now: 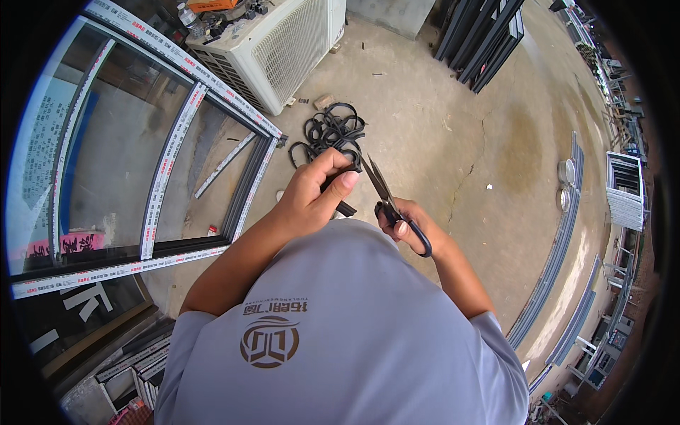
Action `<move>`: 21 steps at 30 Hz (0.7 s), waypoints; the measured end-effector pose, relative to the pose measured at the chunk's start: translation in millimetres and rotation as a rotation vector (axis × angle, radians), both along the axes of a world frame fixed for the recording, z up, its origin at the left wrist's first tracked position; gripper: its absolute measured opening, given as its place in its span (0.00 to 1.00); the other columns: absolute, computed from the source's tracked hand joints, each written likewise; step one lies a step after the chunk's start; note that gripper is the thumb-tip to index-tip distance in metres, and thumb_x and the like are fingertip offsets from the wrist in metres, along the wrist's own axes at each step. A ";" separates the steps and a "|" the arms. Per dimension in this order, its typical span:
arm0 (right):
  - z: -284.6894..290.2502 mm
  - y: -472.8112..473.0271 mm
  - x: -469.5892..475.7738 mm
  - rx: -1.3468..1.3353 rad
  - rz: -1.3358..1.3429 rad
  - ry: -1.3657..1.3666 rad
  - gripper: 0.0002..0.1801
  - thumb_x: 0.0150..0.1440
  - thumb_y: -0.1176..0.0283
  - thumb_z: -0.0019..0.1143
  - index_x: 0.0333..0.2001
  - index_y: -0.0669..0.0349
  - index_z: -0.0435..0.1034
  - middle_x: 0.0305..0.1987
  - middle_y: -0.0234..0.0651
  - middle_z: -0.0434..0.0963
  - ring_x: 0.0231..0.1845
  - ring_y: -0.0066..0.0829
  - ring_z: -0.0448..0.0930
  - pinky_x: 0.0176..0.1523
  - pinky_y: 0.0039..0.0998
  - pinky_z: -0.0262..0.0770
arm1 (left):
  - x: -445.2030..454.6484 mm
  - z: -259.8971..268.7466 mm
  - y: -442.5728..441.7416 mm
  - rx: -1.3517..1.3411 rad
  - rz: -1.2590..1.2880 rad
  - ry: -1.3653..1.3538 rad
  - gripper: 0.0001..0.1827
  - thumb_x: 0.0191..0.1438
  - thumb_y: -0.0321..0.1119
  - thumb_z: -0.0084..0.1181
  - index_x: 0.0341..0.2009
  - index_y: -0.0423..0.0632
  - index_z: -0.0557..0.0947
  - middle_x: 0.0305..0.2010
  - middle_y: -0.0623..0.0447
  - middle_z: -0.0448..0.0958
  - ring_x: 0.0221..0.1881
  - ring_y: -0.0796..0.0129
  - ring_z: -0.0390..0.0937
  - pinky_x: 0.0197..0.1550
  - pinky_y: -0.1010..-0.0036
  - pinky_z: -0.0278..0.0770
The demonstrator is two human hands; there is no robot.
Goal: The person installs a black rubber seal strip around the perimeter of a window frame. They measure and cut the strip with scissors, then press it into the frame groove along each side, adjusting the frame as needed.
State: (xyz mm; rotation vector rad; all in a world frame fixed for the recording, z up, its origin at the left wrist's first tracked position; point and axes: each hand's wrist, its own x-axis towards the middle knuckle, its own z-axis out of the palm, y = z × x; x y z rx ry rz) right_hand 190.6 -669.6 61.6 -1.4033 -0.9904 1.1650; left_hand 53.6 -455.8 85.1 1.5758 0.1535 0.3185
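My left hand (319,194) grips a black rubber sealing strip (346,208), with a short end sticking out below the fingers. My right hand (409,226) holds a pair of scissors (383,186) by dark handles. Its blades are slightly parted and point up and left, close beside the strip at my left thumb. A tangled heap of black strip (332,125) lies on the concrete floor just beyond my left hand; whether it joins the held piece is hard to tell, as the hand covers that part.
A glazed window frame (170,170) with printed protective tape stands at the left. Behind it is a white air-conditioner outdoor unit (295,48) with a plastic bottle (188,16) on top. Dark frame profiles (478,42) lean at the back; long grey profiles (550,265) lie on the right.
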 end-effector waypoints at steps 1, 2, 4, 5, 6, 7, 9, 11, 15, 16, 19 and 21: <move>2.0 -1.0 1.0 0.002 0.010 -0.029 0.45 0.54 0.22 0.46 0.29 0.60 0.65 0.23 0.26 0.66 0.25 0.20 0.66 0.29 0.26 0.60 | -1.2 2.8 1.2 0.048 -0.004 -0.001 0.11 0.68 0.37 0.55 0.40 0.42 0.74 0.26 0.60 0.68 0.27 0.81 0.61 0.29 0.78 0.63; 3.7 -2.0 2.0 0.005 0.019 -0.058 0.45 0.53 0.21 0.46 0.28 0.60 0.64 0.24 0.26 0.66 0.25 0.21 0.66 0.29 0.27 0.60 | -2.7 6.1 2.1 0.035 -0.007 0.011 0.09 0.67 0.33 0.57 0.37 0.43 0.75 0.28 0.60 0.69 0.28 0.83 0.61 0.30 0.81 0.61; 6.2 -4.2 5.6 -0.022 0.043 -0.078 0.45 0.52 0.21 0.48 0.28 0.60 0.64 0.24 0.26 0.65 0.26 0.22 0.65 0.29 0.28 0.60 | -4.3 12.4 5.2 0.112 -0.011 0.020 0.09 0.66 0.33 0.59 0.36 0.42 0.76 0.27 0.61 0.70 0.27 0.83 0.61 0.28 0.81 0.60; 7.1 -5.6 7.0 -0.031 0.052 -0.102 0.45 0.52 0.21 0.49 0.27 0.60 0.63 0.25 0.26 0.65 0.27 0.23 0.65 0.29 0.29 0.60 | -4.3 15.0 6.0 0.151 -0.013 0.020 0.10 0.65 0.33 0.59 0.35 0.42 0.76 0.26 0.61 0.70 0.26 0.83 0.61 0.28 0.81 0.60; 7.4 -6.4 8.3 -0.054 0.060 -0.101 0.46 0.51 0.21 0.49 0.27 0.60 0.63 0.25 0.26 0.65 0.26 0.23 0.65 0.29 0.29 0.60 | -3.2 16.9 5.5 0.135 0.004 -0.004 0.10 0.63 0.33 0.61 0.34 0.41 0.77 0.24 0.61 0.71 0.25 0.84 0.61 0.26 0.80 0.59; 7.7 -7.2 9.4 -0.072 0.066 -0.113 0.46 0.51 0.20 0.50 0.27 0.60 0.63 0.24 0.26 0.65 0.26 0.23 0.65 0.29 0.29 0.60 | -2.6 18.8 6.0 0.144 -0.001 -0.004 0.10 0.63 0.32 0.61 0.34 0.41 0.77 0.23 0.61 0.70 0.25 0.84 0.61 0.26 0.80 0.59; 7.8 -8.8 9.9 -0.097 0.067 -0.131 0.46 0.50 0.20 0.51 0.27 0.60 0.63 0.23 0.26 0.65 0.26 0.23 0.64 0.29 0.29 0.59 | -2.5 22.5 7.2 0.155 -0.018 0.011 0.09 0.63 0.32 0.61 0.33 0.41 0.77 0.23 0.61 0.70 0.24 0.83 0.61 0.26 0.80 0.59; 7.4 -9.6 9.3 -0.109 0.057 -0.157 0.46 0.50 0.20 0.52 0.27 0.60 0.63 0.23 0.26 0.65 0.25 0.23 0.64 0.29 0.30 0.59 | -1.3 25.0 7.2 0.147 -0.018 0.012 0.10 0.62 0.32 0.63 0.33 0.40 0.77 0.20 0.59 0.70 0.23 0.81 0.62 0.25 0.77 0.60; 6.1 -10.4 6.2 -0.093 0.031 -0.163 0.45 0.50 0.22 0.53 0.25 0.60 0.63 0.21 0.26 0.64 0.24 0.24 0.64 0.28 0.30 0.58 | 0.3 28.3 7.3 0.147 -0.019 0.015 0.11 0.60 0.31 0.64 0.32 0.40 0.77 0.19 0.58 0.70 0.22 0.80 0.62 0.25 0.76 0.61; 5.5 -10.4 5.0 -0.081 0.020 -0.169 0.45 0.51 0.23 0.54 0.25 0.60 0.63 0.20 0.26 0.64 0.23 0.24 0.64 0.27 0.30 0.58 | 0.3 28.8 7.7 0.153 -0.028 0.021 0.10 0.61 0.31 0.64 0.32 0.40 0.77 0.20 0.59 0.70 0.23 0.81 0.61 0.25 0.77 0.59; 4.5 -10.8 3.1 -0.094 0.014 -0.210 0.44 0.51 0.24 0.55 0.24 0.61 0.63 0.20 0.27 0.64 0.22 0.24 0.63 0.26 0.30 0.58 | 0.6 29.2 10.0 0.169 -0.051 0.046 0.10 0.61 0.30 0.64 0.31 0.40 0.77 0.20 0.60 0.70 0.23 0.82 0.61 0.25 0.78 0.59; 4.4 -11.1 2.2 -0.112 0.022 -0.248 0.44 0.51 0.24 0.55 0.24 0.61 0.63 0.20 0.27 0.64 0.21 0.24 0.63 0.25 0.31 0.58 | 1.2 29.0 12.4 0.186 -0.058 0.080 0.11 0.60 0.31 0.65 0.31 0.40 0.77 0.20 0.57 0.71 0.23 0.80 0.63 0.25 0.76 0.62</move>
